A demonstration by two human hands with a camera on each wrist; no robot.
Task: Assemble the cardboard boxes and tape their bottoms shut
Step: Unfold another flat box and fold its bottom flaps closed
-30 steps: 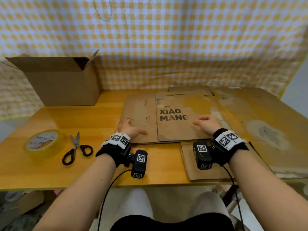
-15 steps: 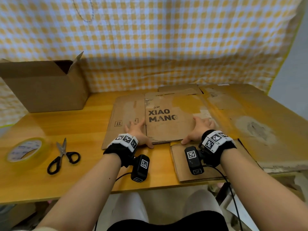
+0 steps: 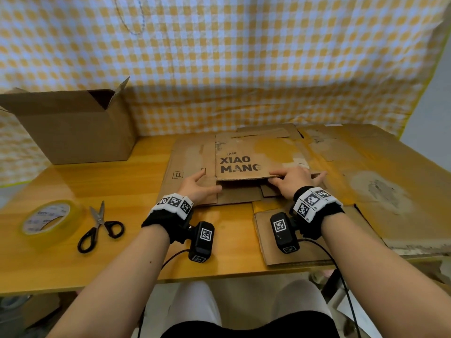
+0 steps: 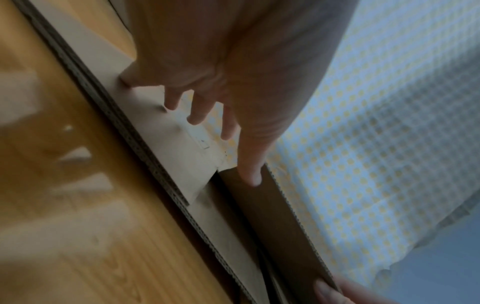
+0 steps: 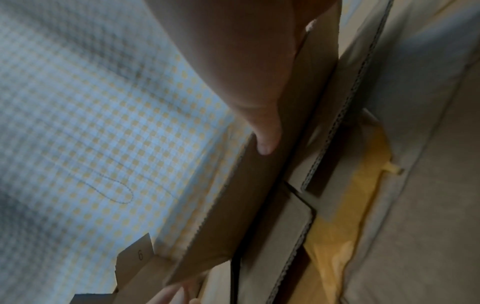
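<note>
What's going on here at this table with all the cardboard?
A person is starting on a flattened cardboard box printed XIAO MANG. The right hand grips its near edge and has it raised off the pile, while the left hand rests flat on the cardboard beside it. One assembled box already stands at the back left. The tape roll and scissors lie untouched on the table.

The backdrop cloth [image 3: 219,57] at 12 o'clock is checked yellow and white; the desk [image 3: 109,191] is glossy honey-orange wood. The flattened cardboard box [image 3: 249,157] is brown with black "XIAO MANG" lettering, the assembled box [image 3: 73,132] at 10 o'clock plain brown. At 8 o'clock, black-handled scissors [image 3: 100,225] and a translucent yellowish tape roll [image 3: 47,220]
</note>
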